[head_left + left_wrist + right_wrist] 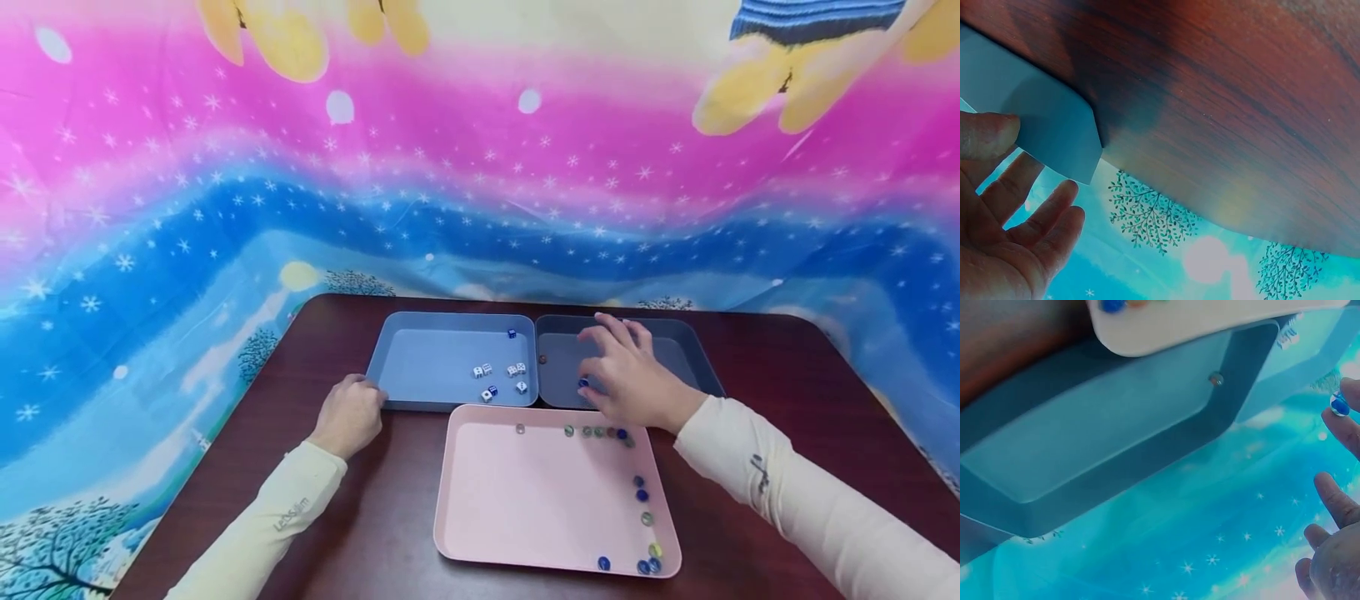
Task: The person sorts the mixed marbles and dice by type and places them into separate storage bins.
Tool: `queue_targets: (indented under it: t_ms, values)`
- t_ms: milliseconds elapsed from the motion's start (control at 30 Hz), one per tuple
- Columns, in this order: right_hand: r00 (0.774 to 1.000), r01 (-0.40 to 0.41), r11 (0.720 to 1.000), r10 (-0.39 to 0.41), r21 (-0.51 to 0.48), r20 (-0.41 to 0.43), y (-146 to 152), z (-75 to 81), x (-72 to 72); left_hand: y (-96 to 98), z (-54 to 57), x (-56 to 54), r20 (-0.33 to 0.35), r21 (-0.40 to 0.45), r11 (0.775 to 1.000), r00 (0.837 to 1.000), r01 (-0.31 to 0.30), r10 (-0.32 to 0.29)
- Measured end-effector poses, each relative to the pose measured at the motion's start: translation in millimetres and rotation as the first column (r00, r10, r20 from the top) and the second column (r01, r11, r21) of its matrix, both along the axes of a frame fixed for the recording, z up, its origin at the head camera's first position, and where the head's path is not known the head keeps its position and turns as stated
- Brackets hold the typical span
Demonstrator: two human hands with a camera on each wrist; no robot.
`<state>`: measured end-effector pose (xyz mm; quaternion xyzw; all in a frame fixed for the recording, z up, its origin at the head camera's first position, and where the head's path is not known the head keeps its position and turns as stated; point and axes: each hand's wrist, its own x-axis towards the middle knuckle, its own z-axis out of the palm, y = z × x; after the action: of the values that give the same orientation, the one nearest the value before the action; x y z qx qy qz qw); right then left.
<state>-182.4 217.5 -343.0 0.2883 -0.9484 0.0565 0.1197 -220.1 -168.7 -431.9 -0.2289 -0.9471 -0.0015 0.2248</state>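
My left hand (350,415) holds the near left corner of the blue tray (423,362); in the left wrist view its thumb (991,134) lies on the tray's wall, with the other fingers on the far side. Above the dark grey tray (682,354), my right hand (626,375) pinches a blue-and-clear marble (1339,404) between thumb and index finger, the other fingers spread. A brownish marble (543,359) sits in that grey tray by its left wall. Several white dice (521,387) and a few blue dice (512,333) lie in the right half of the blue tray.
In front stands a pink tray (532,500) with several glass marbles (642,495) along its far, right and near right edges. All three trays rest close together on a dark wooden table (360,533). A printed cloth (465,167) hangs behind the table.
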Motion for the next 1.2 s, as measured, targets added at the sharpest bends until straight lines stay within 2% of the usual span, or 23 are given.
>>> queue_targets:
  t_ms: [200,300,700,967,1200]
  values:
    - [1.0,0.014,1.0,-0.014,0.001,0.024,-13.9,3.7,-27.4,-1.0,-0.7,-1.1,0.015,-0.027,0.999,1.0,-0.018,0.019]
    - [0.998,0.035,0.999,-0.035,-0.005,0.048,-18.4,2.8,-34.9,-0.7,-2.3,0.9,0.017,-0.025,1.0,1.0,-0.013,0.013]
    - [0.989,0.096,0.995,-0.094,-0.013,0.113,-10.2,-5.9,-45.0,-3.2,-0.7,-3.5,0.03,-0.019,1.0,0.999,-0.014,0.014]
    - [0.993,0.073,0.997,-0.07,-0.025,0.091,-3.9,-13.1,-32.4,-2.9,0.9,-3.9,0.018,-0.027,1.0,1.0,0.001,0.0]
    - [0.99,0.039,0.999,-0.035,-0.025,0.139,0.1,-35.5,-8.4,-3.9,0.6,-3.9,0.024,-0.03,1.0,1.0,-0.001,0.002]
